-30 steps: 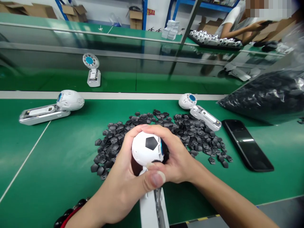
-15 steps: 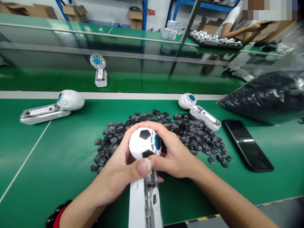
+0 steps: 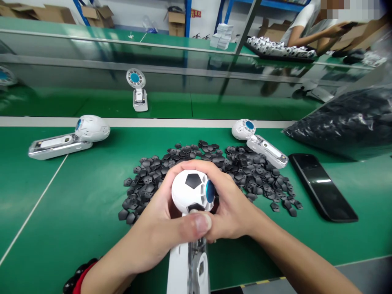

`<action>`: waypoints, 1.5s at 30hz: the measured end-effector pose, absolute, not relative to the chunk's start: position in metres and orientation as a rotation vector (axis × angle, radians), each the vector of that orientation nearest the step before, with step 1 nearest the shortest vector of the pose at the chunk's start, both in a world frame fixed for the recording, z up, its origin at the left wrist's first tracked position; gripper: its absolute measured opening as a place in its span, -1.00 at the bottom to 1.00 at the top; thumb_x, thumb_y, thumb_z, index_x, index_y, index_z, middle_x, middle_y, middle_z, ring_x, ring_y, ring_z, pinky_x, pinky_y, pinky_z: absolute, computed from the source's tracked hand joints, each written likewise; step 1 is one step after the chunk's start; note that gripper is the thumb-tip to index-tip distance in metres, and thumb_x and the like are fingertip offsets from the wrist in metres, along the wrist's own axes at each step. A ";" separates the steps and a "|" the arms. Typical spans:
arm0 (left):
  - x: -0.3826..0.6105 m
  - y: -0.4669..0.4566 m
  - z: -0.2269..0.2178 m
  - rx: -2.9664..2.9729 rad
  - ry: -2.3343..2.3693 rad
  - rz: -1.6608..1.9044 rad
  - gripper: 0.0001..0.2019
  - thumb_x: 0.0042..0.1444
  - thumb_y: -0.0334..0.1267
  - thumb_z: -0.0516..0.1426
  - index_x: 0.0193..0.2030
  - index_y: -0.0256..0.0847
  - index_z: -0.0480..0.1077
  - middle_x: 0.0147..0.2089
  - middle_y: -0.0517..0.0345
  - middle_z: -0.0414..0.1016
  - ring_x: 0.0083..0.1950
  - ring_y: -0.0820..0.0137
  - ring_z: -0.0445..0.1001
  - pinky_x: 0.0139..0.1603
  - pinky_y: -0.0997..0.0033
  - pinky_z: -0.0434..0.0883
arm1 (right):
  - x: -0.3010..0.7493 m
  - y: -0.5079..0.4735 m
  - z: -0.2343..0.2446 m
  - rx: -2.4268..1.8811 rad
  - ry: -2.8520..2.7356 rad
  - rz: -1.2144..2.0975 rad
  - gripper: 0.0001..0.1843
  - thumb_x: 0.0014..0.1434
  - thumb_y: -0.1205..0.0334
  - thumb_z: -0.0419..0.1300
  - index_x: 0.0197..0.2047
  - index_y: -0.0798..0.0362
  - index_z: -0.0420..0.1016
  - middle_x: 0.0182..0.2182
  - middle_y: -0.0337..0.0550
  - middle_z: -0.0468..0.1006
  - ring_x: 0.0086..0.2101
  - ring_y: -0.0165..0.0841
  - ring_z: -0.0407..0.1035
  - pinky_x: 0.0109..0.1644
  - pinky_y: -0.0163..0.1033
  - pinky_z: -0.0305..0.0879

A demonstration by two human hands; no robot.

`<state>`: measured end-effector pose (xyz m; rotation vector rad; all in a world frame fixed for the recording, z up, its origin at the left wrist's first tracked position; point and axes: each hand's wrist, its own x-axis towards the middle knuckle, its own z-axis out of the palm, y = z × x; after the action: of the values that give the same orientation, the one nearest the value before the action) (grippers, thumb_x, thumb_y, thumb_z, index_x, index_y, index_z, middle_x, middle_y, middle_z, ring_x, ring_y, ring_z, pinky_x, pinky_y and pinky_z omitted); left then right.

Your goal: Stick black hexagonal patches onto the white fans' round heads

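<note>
The left hand [image 3: 150, 224] wraps the white ball [image 3: 191, 190], thumb pressed across its lower edge; the right hand [image 3: 231, 208] curls round its blue side. Above the black patches [image 3: 251, 179], this firm two-handed grip keeps the ball steady.

White ball-shaped plastic shell [image 3: 190, 190]: smooth, glossy, with matt black pentagon patches. Loose black pentagonal patches [image 3: 251, 175]: matt, rubbery-looking, slightly textured. Clear crinkled plastic bag [image 3: 346, 118]: thin, shiny. Flat black rectangular slab [image 3: 321, 185]: glossy, glass-like face. Clear plastic handle-shaped housing [image 3: 56, 148]: glossy, with white parts. Green bench mat [image 3: 52, 192]: smooth, low sheen. Brown corrugated cardboard boxes [image 3: 58, 14]: matt paper.
</note>
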<state>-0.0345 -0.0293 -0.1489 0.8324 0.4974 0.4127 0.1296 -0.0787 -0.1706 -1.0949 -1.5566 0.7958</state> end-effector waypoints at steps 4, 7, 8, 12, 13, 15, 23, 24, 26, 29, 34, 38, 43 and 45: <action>-0.037 -0.027 -0.144 0.784 0.568 0.341 -0.24 0.00 -0.17 0.44 0.30 -0.04 0.23 -0.15 0.07 0.58 -0.38 0.31 0.61 -0.38 0.40 0.58 | 0.135 -0.078 -0.170 -1.132 -1.551 0.892 -0.29 0.00 0.21 0.43 0.21 -0.11 0.35 0.03 -0.21 0.57 -0.11 -0.26 0.53 -0.01 -0.19 0.48; -0.038 -0.023 -0.144 0.648 0.639 0.258 -0.16 0.09 0.03 0.37 0.42 0.09 0.04 -0.21 0.11 0.59 -0.46 0.25 0.64 -0.53 0.44 0.55 | 0.141 -0.077 -0.170 -1.134 -1.486 1.125 -0.31 0.12 0.14 0.42 0.27 -0.09 0.32 0.03 -0.18 0.57 -0.12 -0.29 0.53 -0.03 -0.22 0.49; -0.038 -0.023 -0.144 0.602 0.641 0.248 -0.15 0.12 0.09 0.33 0.44 0.12 -0.01 -0.20 0.11 0.60 -0.47 0.24 0.64 -0.57 0.46 0.53 | 0.143 -0.077 -0.171 -1.110 -1.468 1.168 -0.33 0.17 0.08 0.40 0.29 -0.09 0.31 0.08 -0.16 0.55 -0.05 -0.28 0.52 0.04 -0.19 0.47; -0.036 -0.023 -0.144 0.561 0.659 0.262 -0.24 0.21 0.16 0.23 0.44 0.06 0.02 -0.25 0.12 0.61 -0.46 0.23 0.66 -0.56 0.47 0.55 | 0.146 -0.078 -0.170 -1.078 -1.456 1.187 -0.39 0.31 -0.07 0.27 0.32 -0.05 0.28 0.21 -0.09 0.45 0.14 -0.22 0.41 0.26 -0.09 0.34; -0.036 -0.023 -0.144 0.568 0.666 0.259 -0.26 0.23 0.15 0.22 0.44 0.05 0.03 -0.27 0.13 0.61 -0.47 0.23 0.66 -0.55 0.47 0.56 | 0.145 -0.079 -0.169 -1.080 -1.453 1.201 -0.39 0.33 -0.08 0.25 0.32 -0.04 0.26 0.20 -0.08 0.46 0.12 -0.23 0.42 0.24 -0.09 0.36; -0.037 -0.024 -0.143 0.572 0.675 0.257 -0.29 0.26 0.14 0.20 0.44 0.05 0.03 -0.28 0.13 0.63 -0.47 0.22 0.66 -0.53 0.45 0.58 | 0.142 -0.080 -0.168 -1.085 -1.430 1.224 -0.39 0.32 -0.08 0.25 0.32 -0.03 0.25 0.18 -0.07 0.47 0.07 -0.24 0.45 0.18 -0.11 0.41; -0.037 -0.022 -0.148 0.539 0.664 0.282 -0.39 0.34 0.01 0.13 0.44 0.07 0.02 -0.42 0.18 0.58 -0.54 0.24 0.63 -0.59 0.48 0.56 | 0.130 -0.076 -0.169 -1.116 -1.314 1.214 -0.53 0.24 0.03 0.32 0.14 -0.01 0.37 -0.06 -0.12 0.56 -0.18 -0.32 0.49 -0.11 -0.23 0.50; -0.036 -0.022 -0.149 0.539 0.652 0.293 -0.41 0.34 0.00 0.14 0.43 0.08 0.04 -0.39 0.19 0.59 -0.55 0.26 0.63 -0.60 0.48 0.55 | 0.129 -0.076 -0.169 -1.125 -1.300 1.216 -0.55 0.22 0.07 0.33 0.13 -0.02 0.38 -0.08 -0.14 0.56 -0.20 -0.34 0.49 -0.14 -0.26 0.50; -0.037 -0.023 -0.149 0.554 0.644 0.307 -0.43 0.33 0.00 0.15 0.40 0.09 0.08 -0.35 0.19 0.58 -0.55 0.28 0.62 -0.61 0.51 0.54 | 0.129 -0.076 -0.167 -1.148 -1.283 1.215 -0.56 0.19 0.14 0.34 0.11 -0.04 0.39 -0.12 -0.18 0.55 -0.24 -0.37 0.47 -0.18 -0.30 0.48; -0.038 -0.025 -0.149 0.592 0.656 0.316 -0.41 0.29 0.05 0.18 0.39 0.09 0.10 -0.35 0.21 0.56 -0.54 0.29 0.63 -0.62 0.56 0.51 | 0.129 -0.077 -0.165 -1.190 -1.281 1.221 -0.54 0.14 0.18 0.35 0.10 -0.05 0.40 -0.15 -0.19 0.53 -0.28 -0.38 0.43 -0.23 -0.31 0.47; -0.038 -0.028 -0.148 0.654 0.669 0.338 -0.37 0.20 0.13 0.25 0.33 0.08 0.18 -0.27 0.20 0.55 -0.53 0.34 0.62 -0.61 0.60 0.50 | 0.128 -0.078 -0.162 -1.232 -1.292 1.185 -0.56 0.10 0.22 0.34 0.06 -0.04 0.41 -0.17 -0.19 0.53 -0.29 -0.35 0.43 -0.26 -0.29 0.45; -0.035 -0.028 -0.149 0.674 0.652 0.336 -0.39 0.19 0.12 0.26 0.31 0.08 0.20 -0.25 0.21 0.54 -0.51 0.34 0.63 -0.60 0.61 0.50 | 0.129 -0.075 -0.161 -1.223 -1.320 1.144 -0.60 0.13 0.22 0.37 0.03 -0.06 0.43 -0.18 -0.26 0.54 -0.29 -0.41 0.43 -0.23 -0.34 0.42; -0.033 -0.025 -0.152 0.605 0.641 0.314 -0.55 0.34 0.01 0.13 0.31 0.11 0.17 -0.29 0.22 0.56 -0.53 0.31 0.63 -0.63 0.57 0.50 | 0.136 -0.074 -0.158 -1.145 -1.328 1.271 -0.60 0.24 0.09 0.37 0.10 -0.11 0.43 -0.03 -0.28 0.55 -0.11 -0.41 0.47 -0.03 -0.37 0.43; -0.034 -0.024 -0.151 0.606 0.627 0.301 -0.54 0.35 0.00 0.10 0.33 0.09 0.13 -0.34 0.20 0.56 -0.53 0.28 0.64 -0.62 0.56 0.50 | 0.140 -0.076 -0.159 -1.124 -1.335 1.309 -0.55 0.31 -0.06 0.30 0.18 -0.12 0.40 0.05 -0.24 0.52 -0.04 -0.38 0.46 0.04 -0.33 0.42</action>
<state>-0.0343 -0.0239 -0.1514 0.6058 0.6274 0.3010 0.1397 -0.0765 -0.1587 -1.1237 -1.3350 1.3091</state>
